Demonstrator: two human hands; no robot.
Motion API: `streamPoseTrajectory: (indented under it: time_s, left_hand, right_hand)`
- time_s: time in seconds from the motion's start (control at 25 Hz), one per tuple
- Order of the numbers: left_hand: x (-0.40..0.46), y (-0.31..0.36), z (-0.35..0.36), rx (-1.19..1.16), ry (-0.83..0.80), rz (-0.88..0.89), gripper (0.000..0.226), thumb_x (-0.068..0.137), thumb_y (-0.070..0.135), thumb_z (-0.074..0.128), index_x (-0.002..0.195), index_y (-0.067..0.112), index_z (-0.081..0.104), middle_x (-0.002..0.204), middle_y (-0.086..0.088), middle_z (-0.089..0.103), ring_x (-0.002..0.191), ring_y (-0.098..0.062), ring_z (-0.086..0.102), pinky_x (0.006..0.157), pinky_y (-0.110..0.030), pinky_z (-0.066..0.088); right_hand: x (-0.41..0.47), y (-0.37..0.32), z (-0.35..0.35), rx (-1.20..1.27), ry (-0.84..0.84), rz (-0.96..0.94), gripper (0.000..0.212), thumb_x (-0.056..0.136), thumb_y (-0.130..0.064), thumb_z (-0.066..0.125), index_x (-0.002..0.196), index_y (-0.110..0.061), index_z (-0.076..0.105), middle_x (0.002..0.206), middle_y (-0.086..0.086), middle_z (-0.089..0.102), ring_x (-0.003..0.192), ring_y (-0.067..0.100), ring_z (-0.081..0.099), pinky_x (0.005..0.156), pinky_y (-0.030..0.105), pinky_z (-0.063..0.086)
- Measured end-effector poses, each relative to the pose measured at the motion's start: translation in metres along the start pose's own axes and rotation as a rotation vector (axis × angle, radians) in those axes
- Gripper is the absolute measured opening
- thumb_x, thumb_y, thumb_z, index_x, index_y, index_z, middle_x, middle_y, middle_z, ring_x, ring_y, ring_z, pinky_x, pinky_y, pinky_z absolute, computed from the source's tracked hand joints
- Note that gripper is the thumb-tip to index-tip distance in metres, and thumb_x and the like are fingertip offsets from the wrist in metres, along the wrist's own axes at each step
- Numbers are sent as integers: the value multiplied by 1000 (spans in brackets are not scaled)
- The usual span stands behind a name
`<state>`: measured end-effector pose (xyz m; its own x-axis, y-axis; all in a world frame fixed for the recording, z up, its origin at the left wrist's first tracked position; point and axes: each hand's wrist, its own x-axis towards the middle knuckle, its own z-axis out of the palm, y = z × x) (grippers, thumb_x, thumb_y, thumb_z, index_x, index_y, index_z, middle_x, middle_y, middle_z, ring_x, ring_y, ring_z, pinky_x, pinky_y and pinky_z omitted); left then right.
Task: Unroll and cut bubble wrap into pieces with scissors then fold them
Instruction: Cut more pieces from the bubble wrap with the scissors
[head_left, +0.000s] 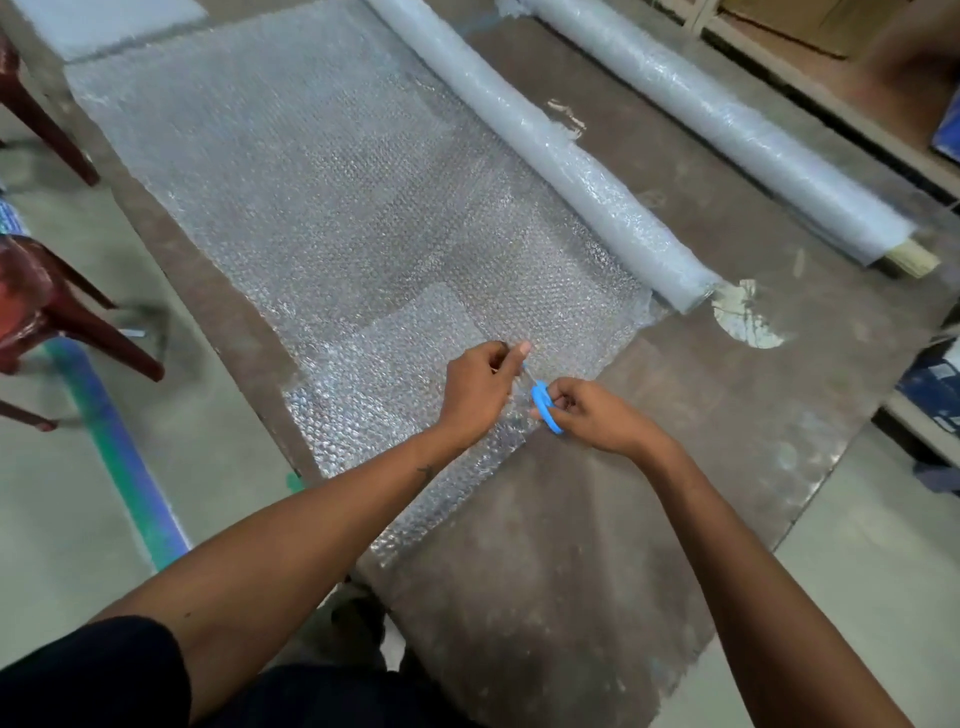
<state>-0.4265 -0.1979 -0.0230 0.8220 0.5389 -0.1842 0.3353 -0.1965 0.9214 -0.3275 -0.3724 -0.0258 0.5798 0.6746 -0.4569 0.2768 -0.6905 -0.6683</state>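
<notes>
Head view: scissors (545, 405) at bubble wrap (311, 208) edge

A packing warehouse: bubble wrap rolls (727, 119) on worn matting (597, 519), cardboard-stocked shelving (810, 26)

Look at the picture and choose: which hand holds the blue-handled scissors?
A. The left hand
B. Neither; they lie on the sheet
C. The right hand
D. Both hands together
C: the right hand has its fingers curled round the blue handles of the scissors, while the left hand pinches the edge of the unrolled bubble wrap sheet just ahead of the blades.
</notes>
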Motion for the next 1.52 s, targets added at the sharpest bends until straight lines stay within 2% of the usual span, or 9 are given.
streamPoseTrajectory:
  time_s: [0.12,0.2,0.28,0.6,0.72,0.96,1.2,1.4,1.52]
  left_hand:
    - [-18,-29,20,315,-18,238,40,107,47,56,83,16,65,74,2,63,70,-18,57,68,-39,48]
    - [-33,-43,30,497,-85,407,27,100,45,66,96,18,65,84,2,62,80,-21,58,76,-41,50]
    - [-37,-53,37,710,-84,508,32,97,48,68,103,16,64,94,-5,64,87,-28,59,79,-43,50]
    - [-39,-50,41,961,-8,554,26,107,38,53,108,16,66,99,-6,64,86,-25,61,80,-40,47]
    - [-38,-46,42,974,29,580,23,103,33,54,103,15,68,96,-5,64,82,-25,61,77,-39,46]
    - [-34,-52,42,911,34,610,15,102,25,62,94,13,67,89,-5,58,76,-26,57,70,-39,43]
    - [-32,-51,39,824,108,634,12,93,24,75,92,12,71,85,-6,63,72,-28,60,64,-40,47]
    - [-31,-47,39,764,136,651,12,88,21,78,88,12,71,81,-6,63,68,-28,60,59,-38,47]
    - [-31,-48,38,733,137,631,11,87,19,78,88,11,70,80,-6,63,68,-28,61,58,-37,48]
  right_hand:
    - [-16,24,-14,184,-127,85,34,108,-37,61,85,-12,62,65,3,61,44,14,44,52,33,34]
    - [-28,39,-22,295,-128,145,39,109,-41,59,86,-11,64,65,6,58,38,13,37,47,30,29]
    - [-37,48,-29,370,-129,176,46,103,-51,62,86,-8,65,66,10,57,36,15,35,42,26,26]
    - [-66,74,-38,526,-306,235,59,89,-59,61,90,0,64,64,15,55,35,15,36,35,20,25]
    - [-81,77,-36,577,-345,242,57,89,-56,57,90,1,61,65,16,50,36,12,36,34,19,26]
    - [-83,85,-25,638,-344,246,67,77,-69,64,87,-2,62,66,16,51,34,12,34,32,17,24]
    - [-55,69,-12,510,-311,200,70,81,-76,59,92,-7,67,70,10,56,36,15,35,36,20,22]
    - [-49,66,-13,496,-297,173,58,98,-62,61,95,-5,66,69,8,55,36,14,33,35,20,24]
    - [-51,67,-3,474,-261,159,53,97,-57,61,95,-4,65,68,7,53,38,12,30,35,20,24]
